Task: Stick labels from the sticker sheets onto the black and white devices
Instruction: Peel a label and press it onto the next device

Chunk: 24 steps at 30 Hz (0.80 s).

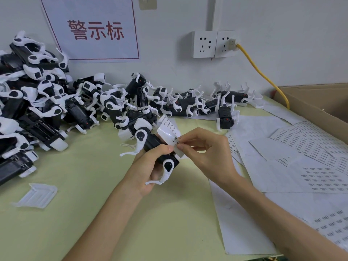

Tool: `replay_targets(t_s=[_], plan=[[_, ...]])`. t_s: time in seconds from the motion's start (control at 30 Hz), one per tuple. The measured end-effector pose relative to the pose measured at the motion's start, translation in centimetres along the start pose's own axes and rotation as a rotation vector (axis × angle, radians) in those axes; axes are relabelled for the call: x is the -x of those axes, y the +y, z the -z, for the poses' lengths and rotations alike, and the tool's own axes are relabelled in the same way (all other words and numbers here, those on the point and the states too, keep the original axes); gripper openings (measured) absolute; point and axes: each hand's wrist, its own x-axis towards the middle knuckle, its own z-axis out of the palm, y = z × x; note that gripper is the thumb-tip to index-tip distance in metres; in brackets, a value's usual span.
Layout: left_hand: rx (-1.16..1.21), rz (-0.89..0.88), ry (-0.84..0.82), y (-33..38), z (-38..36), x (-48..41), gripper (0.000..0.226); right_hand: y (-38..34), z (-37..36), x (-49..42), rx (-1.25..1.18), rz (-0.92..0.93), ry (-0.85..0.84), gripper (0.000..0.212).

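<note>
Left hand [148, 166] is gripping the robot-dog device [153, 143] (axis ten-to-four o'clock); right hand [205, 153] is pinching a label [176, 141] at its three o'clock.

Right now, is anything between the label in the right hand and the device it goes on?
Only the sticker strip: it lies across the device, which the left hand grips, and the right hand pinches the label at the strip's edge. Nothing else visible is in the way.
</note>
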Motion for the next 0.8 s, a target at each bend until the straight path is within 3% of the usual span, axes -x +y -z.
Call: replay_targets(t_s=[0.2,0.33,0.4,0.47,0.53,0.6,0.67,0.8], plan=[[-0.020,0.014,0.047,-0.3,0.3,-0.5,0.019,-0.1,-0.1,-0.1,0.068,-0.019,-0.030,0.023],[-0.055,0.026,0.092,-0.2,0.4,-0.5,0.051,-0.3,0.0,-0.2,0.083,-0.006,-0.117,0.023],[-0.051,0.020,0.105,-0.2,0.4,-0.6,0.038,-0.1,0.1,-0.2,0.112,0.024,-0.207,0.015],[-0.047,0.001,0.143,-0.1,0.4,-0.7,0.005,0.0,0.1,0.0,0.122,0.029,-0.302,0.009],[-0.025,-0.017,0.222,0.1,0.7,-0.9,0.016,-0.1,0.0,0.0,0.091,0.032,-0.300,0.008],[0.023,-0.025,0.358,0.5,0.9,-1.0,0.006,-0.4,0.2,-0.3,0.021,0.000,-0.214,0.008],[0.066,-0.045,0.525,1.0,1.5,-1.1,0.011,-0.8,0.7,-0.8,-0.147,-0.096,-0.129,0.011],[0.206,-0.240,0.775,2.0,2.4,-0.9,0.022,-0.9,1.6,-1.5,-0.325,-0.232,-0.034,0.022]])
